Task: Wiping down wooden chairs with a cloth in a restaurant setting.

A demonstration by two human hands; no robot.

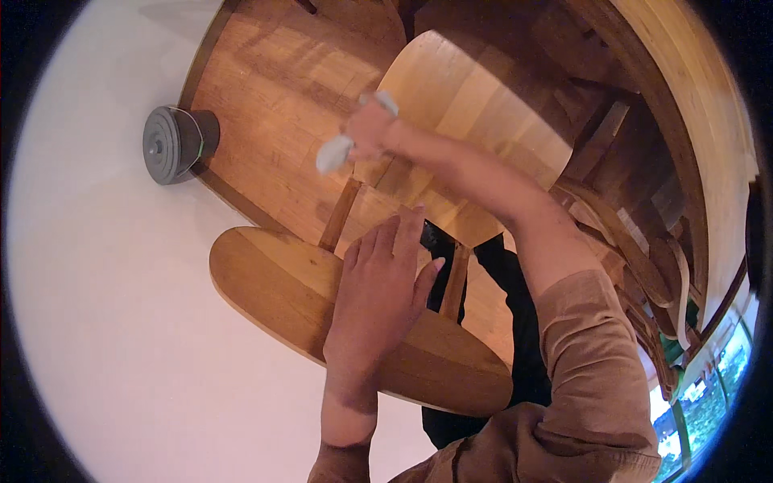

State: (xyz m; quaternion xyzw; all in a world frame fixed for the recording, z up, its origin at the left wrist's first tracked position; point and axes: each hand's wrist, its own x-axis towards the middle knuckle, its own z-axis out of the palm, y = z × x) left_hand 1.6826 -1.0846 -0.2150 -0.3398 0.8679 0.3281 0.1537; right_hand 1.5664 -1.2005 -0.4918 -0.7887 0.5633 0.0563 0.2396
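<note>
A wooden chair stands in front of me, its oval backrest [282, 270] close to me and its pale, rounded seat [483, 121] beyond. My left hand [377, 278] lies across the top of the backrest with its fingers stretched out and nothing in it. Reaching over to the left edge of the seat, my right hand [372, 129] is closed on a white cloth [334, 153]. The cloth sticks out on both sides of that hand, which is slightly blurred by motion. Two wooden posts join the backrest to the seat.
A dark grey lidded bucket [181, 143] with a thin handle stands by the white wall [105, 306] at the left. Wooden floor [274, 105] spreads behind the chair. A wooden table edge [676, 72] and other chairs [644, 266] crowd the right side.
</note>
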